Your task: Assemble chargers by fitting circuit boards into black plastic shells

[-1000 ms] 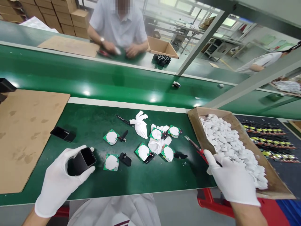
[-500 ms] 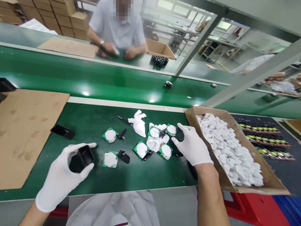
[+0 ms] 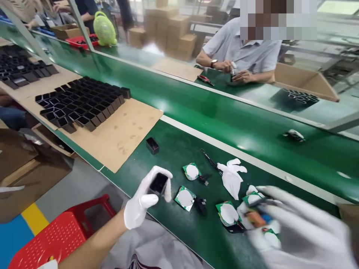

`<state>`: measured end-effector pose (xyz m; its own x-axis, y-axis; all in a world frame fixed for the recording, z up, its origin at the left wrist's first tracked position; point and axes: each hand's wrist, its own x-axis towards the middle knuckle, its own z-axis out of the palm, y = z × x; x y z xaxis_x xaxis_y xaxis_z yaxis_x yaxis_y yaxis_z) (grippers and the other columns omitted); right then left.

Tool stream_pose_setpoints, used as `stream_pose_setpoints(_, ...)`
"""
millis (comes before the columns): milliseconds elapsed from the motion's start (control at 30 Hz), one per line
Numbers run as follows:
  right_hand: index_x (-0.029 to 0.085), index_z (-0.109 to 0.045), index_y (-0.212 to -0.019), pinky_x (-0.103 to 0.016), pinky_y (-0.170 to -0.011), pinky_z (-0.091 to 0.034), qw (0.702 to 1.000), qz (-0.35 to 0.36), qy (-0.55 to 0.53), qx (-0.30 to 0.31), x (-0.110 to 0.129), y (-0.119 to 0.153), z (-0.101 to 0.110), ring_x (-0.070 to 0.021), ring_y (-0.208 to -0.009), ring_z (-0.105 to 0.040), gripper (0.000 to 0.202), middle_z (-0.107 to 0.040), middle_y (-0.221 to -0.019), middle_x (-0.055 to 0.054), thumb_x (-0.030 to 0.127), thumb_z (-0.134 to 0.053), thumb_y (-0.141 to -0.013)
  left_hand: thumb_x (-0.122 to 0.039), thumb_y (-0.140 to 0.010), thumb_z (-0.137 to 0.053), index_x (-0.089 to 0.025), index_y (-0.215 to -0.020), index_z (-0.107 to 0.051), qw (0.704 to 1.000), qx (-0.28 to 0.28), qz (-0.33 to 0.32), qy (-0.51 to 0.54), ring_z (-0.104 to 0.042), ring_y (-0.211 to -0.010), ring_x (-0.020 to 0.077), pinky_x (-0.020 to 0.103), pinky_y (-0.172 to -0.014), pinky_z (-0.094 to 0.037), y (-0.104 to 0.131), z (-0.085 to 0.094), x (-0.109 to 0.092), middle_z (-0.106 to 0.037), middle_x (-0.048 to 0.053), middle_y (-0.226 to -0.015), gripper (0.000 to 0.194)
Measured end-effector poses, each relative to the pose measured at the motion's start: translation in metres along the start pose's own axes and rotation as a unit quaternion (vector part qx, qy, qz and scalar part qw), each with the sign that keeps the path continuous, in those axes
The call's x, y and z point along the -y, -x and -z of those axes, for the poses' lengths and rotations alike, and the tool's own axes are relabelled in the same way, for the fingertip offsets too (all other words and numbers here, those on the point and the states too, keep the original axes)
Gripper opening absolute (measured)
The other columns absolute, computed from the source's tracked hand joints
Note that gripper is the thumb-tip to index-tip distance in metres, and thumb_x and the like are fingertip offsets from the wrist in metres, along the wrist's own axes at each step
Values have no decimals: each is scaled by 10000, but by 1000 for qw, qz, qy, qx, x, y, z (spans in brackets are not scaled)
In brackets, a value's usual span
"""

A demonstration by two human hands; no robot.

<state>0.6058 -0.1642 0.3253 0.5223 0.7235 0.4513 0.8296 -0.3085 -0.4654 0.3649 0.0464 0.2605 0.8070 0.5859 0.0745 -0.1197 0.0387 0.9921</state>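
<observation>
My left hand (image 3: 144,198), in a white glove, is closed round a small black rectangular case (image 3: 159,183) whose open end faces up. My right hand (image 3: 305,228), gloved too and smeared by motion, is raised near the camera at the lower right. Between its thumb and fingers is a circuit board (image 3: 255,219) with orange and blue parts. Green boards with round white pads lie on the bench: one board (image 3: 192,172) at the back, another board (image 3: 185,198) nearer me and a third board (image 3: 229,214) beside my right hand. A crumpled white glove (image 3: 232,179) lies behind them.
A single black case (image 3: 152,145) stands near a cardboard sheet (image 3: 131,129) bearing rows of black cases (image 3: 86,101). A green belt (image 3: 196,104) runs behind the bench (image 3: 171,130). A co-worker (image 3: 238,56) sits across. A red stool (image 3: 61,239) is at lower left.
The view has swung left, bringing the rows of cases into sight. My right hand has come up with a circuit board in it. The left hand still holds its black case.
</observation>
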Motion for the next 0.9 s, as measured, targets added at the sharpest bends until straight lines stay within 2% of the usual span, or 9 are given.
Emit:
stream_pose_setpoints(67, 337, -793, -926, -573, -961, -672, 969, -7, -222, 105, 47, 1, -36, -352, -1062, -806, 135, -766, -1377, -94, 203, -774, -917, -863, -857, -555, -207, -1182, -583, 993, 7, 25, 115, -472, -640, 186, 348, -655, -401, 2, -13, -6, -550, -8, -670, 733)
stream_pose_setpoints(100, 341, -825, -975, -518, -902, -710, 959, -8, -255, 122, 63, 1, -53, -335, -1017, -829, 121, -816, -1284, -77, 238, -783, -927, -873, -818, -650, -208, -1132, -592, 987, 12, 38, 158, -466, -641, 171, 336, -662, -394, 3, -17, -9, -544, -18, -669, 738)
stream_pose_setpoints(133, 345, -836, -1155, -476, -865, -728, 949, -27, -280, 139, 74, 1, -69, -325, -1008, -838, 223, -839, -1242, -72, 268, -780, -953, -862, -762, -757, -206, -1092, -599, 982, 12, 51, 183, -482, -664, 163, 330, -683, -404, 4, -19, -12, -565, -17, -703, 751)
stream_pose_setpoints(233, 410, -774, -1377, -432, -911, -739, 908, -84, -386, 139, 82, 5, -102, -320, -1126, -829, 442, -829, -1304, -29, 318, -828, -948, -723, -616, -981, -191, -1043, -635, 984, -21, 81, 160, -570, -828, 191, 342, -786, -460, 4, -16, -19, -650, 28, -916, 765)
stream_pose_setpoints(333, 473, -749, -1391, -434, -1036, -709, 901, -57, -411, 125, 73, 11, -118, -300, -1279, -775, 494, -765, -1439, 9, 281, -836, -944, -628, -640, -1009, -183, -991, -652, 986, -59, 84, 134, -590, -902, 207, 342, -825, -468, 5, -8, -21, -657, 32, -964, 670)
stream_pose_setpoints(600, 455, -735, -1398, -416, -1010, -722, 928, 52, -359, 90, 62, 16, -134, -269, -1258, -784, 594, -749, -1460, -29, 72, -750, -944, -608, -714, -961, -188, -1126, -676, 978, -85, 106, 157, -627, -897, 206, 342, -828, -511, 11, -7, -11, -691, 36, -963, 653)
stream_pose_setpoints(767, 435, -689, -1436, -455, -1058, -695, 948, 120, -287, 61, 73, 14, -115, -273, -1318, -743, 708, -716, -1480, -47, -8, -719, -885, -413, -735, -929, -196, -1050, -660, 989, -98, 68, 83, -674, -877, 205, 332, -795, -551, 12, -7, -15, -719, 36, -963, 468)
stream_pose_setpoints(833, 390, -620, -1511, -531, -1116, -653, 941, 108, -312, 74, 79, 13, -104, -309, -1427, -661, 711, -654, -1543, -82, 41, -707, -897, -299, -745, -866, -207, -1039, -656, 993, -112, 28, 1, -708, -872, 211, 345, -794, -577, 12, -9, -18, -725, 36, -971, 373)
stream_pose_setpoints(900, 362, -534, -1588, -566, -1120, -638, 931, 50, -346, 105, 82, 9, -95, -325, -1451, -632, 720, -608, -1591, -105, 122, -704, -930, -200, -729, -808, -225, -1056, -634, 988, -127, -29, -80, -751, -918, 228, 361, -823, -607, 12, -14, -19, -741, 42, -1018, 371)
